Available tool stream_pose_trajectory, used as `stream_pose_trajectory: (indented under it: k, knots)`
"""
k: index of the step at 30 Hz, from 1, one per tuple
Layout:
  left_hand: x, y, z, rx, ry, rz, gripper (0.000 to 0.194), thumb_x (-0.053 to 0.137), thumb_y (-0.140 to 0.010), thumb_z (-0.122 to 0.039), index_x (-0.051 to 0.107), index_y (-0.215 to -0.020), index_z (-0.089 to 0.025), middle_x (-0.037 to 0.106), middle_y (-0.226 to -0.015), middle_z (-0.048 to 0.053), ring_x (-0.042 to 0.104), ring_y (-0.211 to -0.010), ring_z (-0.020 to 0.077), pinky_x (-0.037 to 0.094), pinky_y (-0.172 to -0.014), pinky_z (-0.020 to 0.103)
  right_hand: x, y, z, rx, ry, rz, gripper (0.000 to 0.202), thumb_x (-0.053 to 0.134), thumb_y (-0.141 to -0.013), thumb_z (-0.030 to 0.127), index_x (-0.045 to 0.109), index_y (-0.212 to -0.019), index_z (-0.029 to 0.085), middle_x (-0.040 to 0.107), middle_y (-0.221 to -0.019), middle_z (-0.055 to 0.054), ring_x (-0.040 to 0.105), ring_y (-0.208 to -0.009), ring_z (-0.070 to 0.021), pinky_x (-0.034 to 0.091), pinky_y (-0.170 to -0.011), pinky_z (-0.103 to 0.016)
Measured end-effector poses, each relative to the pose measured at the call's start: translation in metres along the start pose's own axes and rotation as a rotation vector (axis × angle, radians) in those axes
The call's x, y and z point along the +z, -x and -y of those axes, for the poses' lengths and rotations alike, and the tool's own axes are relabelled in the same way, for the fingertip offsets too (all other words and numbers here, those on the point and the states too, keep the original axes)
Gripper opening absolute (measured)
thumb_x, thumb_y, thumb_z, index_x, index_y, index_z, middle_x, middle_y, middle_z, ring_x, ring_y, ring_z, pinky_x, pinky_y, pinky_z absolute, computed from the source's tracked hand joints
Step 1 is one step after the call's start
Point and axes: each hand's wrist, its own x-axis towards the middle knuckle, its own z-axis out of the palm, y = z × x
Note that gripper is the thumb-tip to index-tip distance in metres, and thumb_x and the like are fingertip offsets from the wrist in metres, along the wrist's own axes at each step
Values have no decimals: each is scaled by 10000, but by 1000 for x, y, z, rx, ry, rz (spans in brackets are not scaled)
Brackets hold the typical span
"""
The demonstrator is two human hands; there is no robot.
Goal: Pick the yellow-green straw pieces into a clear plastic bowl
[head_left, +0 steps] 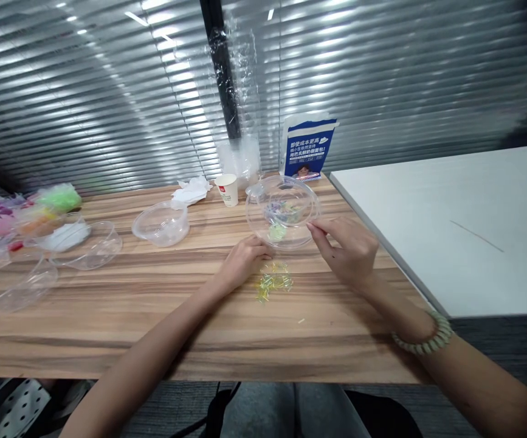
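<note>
A round clear plastic bowl (253,222) stands on the wooden table, with small purple, blue and green pieces (282,211) inside and a pale green cluster (276,232) near its front. My left hand (246,260) is at the bowl's front left rim, fingers bent together with the tips against the edge. Over the bowl's right rim, my right hand (347,246) pinches thumb and forefinger together. Whatever is in that pinch is too small to make out. Short yellow tube-like pieces (275,283) lie in a loose heap just in front of the bowl, close to my left fingers.
Another clear bowl (163,225) stands left, near crumpled white tissue (192,190) and a paper cup (227,190). A blue printed bag (309,149) stands behind. Far left are more clear containers (94,249) and colourful fluffy material (58,198). A white table (473,225) adjoins on the right.
</note>
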Motion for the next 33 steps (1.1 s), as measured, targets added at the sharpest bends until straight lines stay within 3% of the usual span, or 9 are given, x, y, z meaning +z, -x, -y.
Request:
stream_pose_trajectory:
  k: [11, 19, 28, 33]
  knots:
    - [-10, -2, -8, -118, -63, 159, 122, 497, -831, -68, 575, -776, -144, 597, -846, 56, 554, -835, 168, 461, -746, 275, 1, 1, -2, 7, 13, 2, 46, 589, -837, 158, 632, -820, 163, 681, -674, -33, 619, -607, -146, 448, -584, -253]
    - [-21, 9, -13, -27, 30, 71, 181, 421, -868, -73, 584, -854, -150, 641, -822, 27, 603, -768, 119, 476, -688, 219, 0, -1, -2, 31, -7, -60, 56, 588, -833, 142, 630, -818, 176, 701, -711, -32, 653, -639, -156, 484, -585, -256]
    - [-29, 11, -12, 77, 108, 103, 175, 469, -884, -129, 643, -874, -145, 686, -835, 51, 643, -784, 119, 494, -712, 207, -4, -3, 1, 32, -2, -39, 54, 587, -836, 140, 629, -824, 171, 703, -726, -43, 651, -637, -157, 485, -582, -258]
    - [-41, 5, -18, 126, 178, 181, 134, 526, -866, -140, 654, -828, -138, 693, -802, 47, 646, -743, 113, 490, -699, 196, -4, -5, 2, 9, -14, -48, 57, 610, -810, 106, 619, -823, 160, 697, -708, -48, 647, -633, -164, 475, -574, -258]
